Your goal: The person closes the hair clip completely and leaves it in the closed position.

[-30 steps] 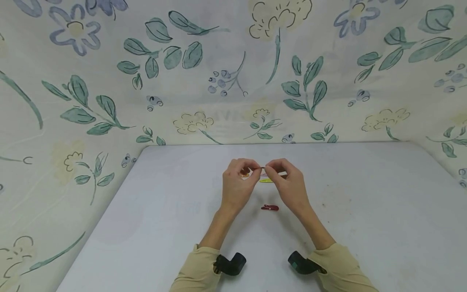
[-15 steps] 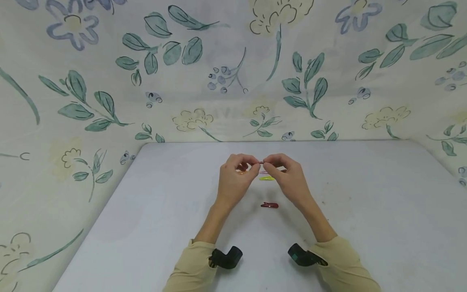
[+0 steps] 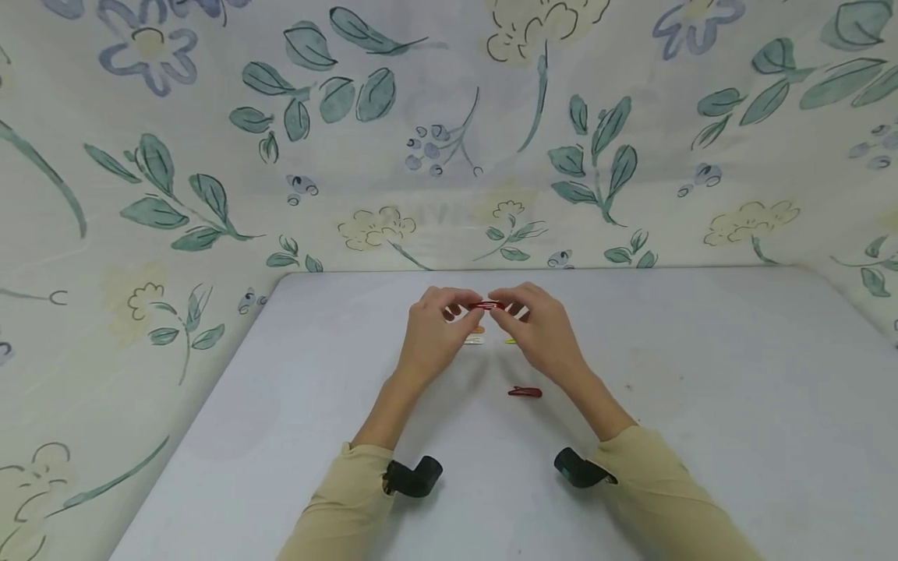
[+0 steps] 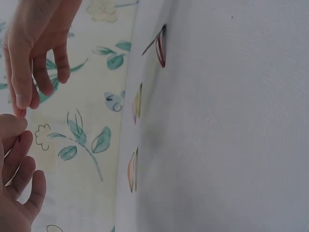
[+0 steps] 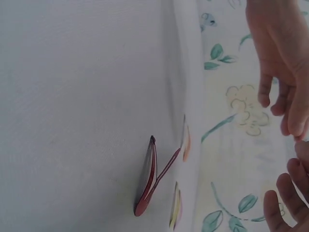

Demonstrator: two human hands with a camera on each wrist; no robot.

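A red snap hair clip (image 3: pixel 486 305) is held above the far part of the table, its ends between the two hands. The left hand (image 3: pixel 436 331) pinches its left end with thumb and forefinger. On the other end, the thumb and forefinger of the right hand (image 3: pixel 542 333) pinch it too. The left wrist view shows only a red sliver of this clip between the fingertips. Nearer the person, a dark red snap hair clip (image 3: pixel 525 392) lies on the table with its two arms spread apart, as the right wrist view shows.
Behind the hands lie an orange clip (image 3: pixel 479 329), a whitish clip (image 3: pixel 475 340) and a yellow-green clip (image 3: pixel 510 340), partly hidden. A pink clip (image 4: pixel 134 112) shows beside the yellow one in the left wrist view. Flowered cloth (image 3: pixel 449 202) rises behind the white table (image 3: pixel 701 389).
Both hands have shifted a little left and away from the person, with the red clip between them. More of that clip's length now shows. The dark red clip on the table stays put.
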